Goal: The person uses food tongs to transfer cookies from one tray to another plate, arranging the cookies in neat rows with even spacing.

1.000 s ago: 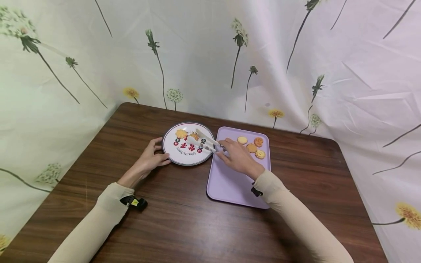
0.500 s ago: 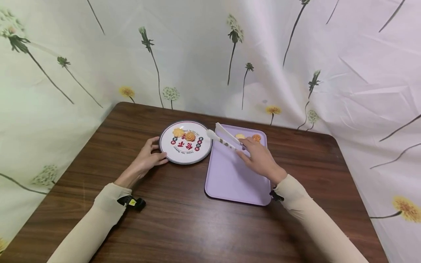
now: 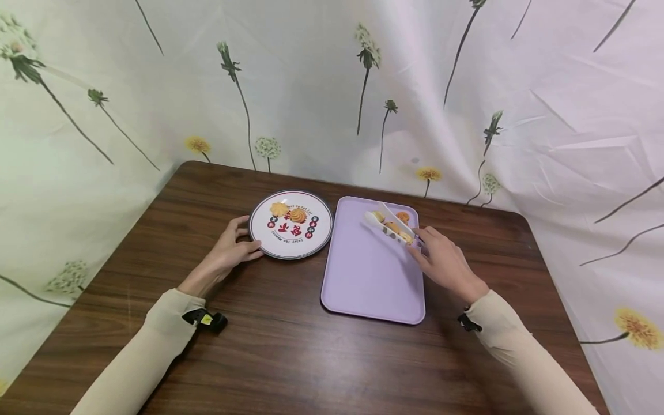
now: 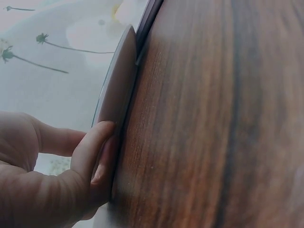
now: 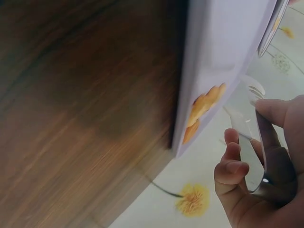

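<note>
Two cream sleeves reach up over the brown desk (image 3: 290, 351) from the bottom of the frame. At the lower left we see the left sleeve (image 3: 168, 325) with a black strap (image 3: 194, 316), and beyond it the left hand (image 3: 228, 251), its fingers and thumb clamped on the rim of a plate (image 3: 275, 243) left of centre. On the plate's upper part we find a pale yellow cookie (image 3: 279, 209) and, just right of it, a browner swirled cookie (image 3: 298, 215), above red printed characters. Beside the plate, right of centre, lies a lilac tray (image 3: 363, 276), with several cookies (image 3: 403, 217) near its upper right corner. White tongs (image 3: 388, 231) stand over them, their arms apart; we cannot tell whether they touch a cookie. Farther right, the right hand (image 3: 446, 259) grips the tongs between thumb and fingers. Behind everything, we see a pale cloth (image 3: 311, 86) printed with dandelions.
</note>
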Motion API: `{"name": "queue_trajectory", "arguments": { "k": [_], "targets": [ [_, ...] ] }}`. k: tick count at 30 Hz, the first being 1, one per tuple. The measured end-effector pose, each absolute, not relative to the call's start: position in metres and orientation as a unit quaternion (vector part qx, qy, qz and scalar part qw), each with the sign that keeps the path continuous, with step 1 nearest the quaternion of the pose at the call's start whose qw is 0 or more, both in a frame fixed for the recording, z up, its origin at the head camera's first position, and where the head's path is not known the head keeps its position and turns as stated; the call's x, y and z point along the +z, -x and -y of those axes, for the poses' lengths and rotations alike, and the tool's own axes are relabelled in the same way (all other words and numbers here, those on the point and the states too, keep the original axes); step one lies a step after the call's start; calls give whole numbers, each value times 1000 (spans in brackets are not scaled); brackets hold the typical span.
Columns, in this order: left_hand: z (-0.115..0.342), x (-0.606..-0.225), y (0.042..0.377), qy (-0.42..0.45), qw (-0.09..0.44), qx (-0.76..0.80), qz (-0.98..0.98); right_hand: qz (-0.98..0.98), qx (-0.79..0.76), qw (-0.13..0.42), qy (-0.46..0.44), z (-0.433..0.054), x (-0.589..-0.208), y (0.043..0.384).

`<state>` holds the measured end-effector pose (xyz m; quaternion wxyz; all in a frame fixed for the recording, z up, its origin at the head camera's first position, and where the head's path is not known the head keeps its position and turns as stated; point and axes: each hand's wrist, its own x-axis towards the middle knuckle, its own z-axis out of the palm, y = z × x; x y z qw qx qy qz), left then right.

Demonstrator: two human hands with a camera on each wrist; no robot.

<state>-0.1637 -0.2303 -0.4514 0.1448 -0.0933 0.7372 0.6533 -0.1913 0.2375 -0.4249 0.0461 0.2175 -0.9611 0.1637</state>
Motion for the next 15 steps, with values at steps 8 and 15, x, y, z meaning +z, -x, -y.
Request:
{"name": "queue_trajectory", "arguments": {
  "k": [8, 15],
  "targets": [
    [230, -451, 165, 93, 148, 651, -739, 966, 156, 51, -202, -260, -426, 179],
    [230, -450, 166, 91, 148, 646, -743, 971, 152, 36, -183, -280, -426, 167]
  ]
}}
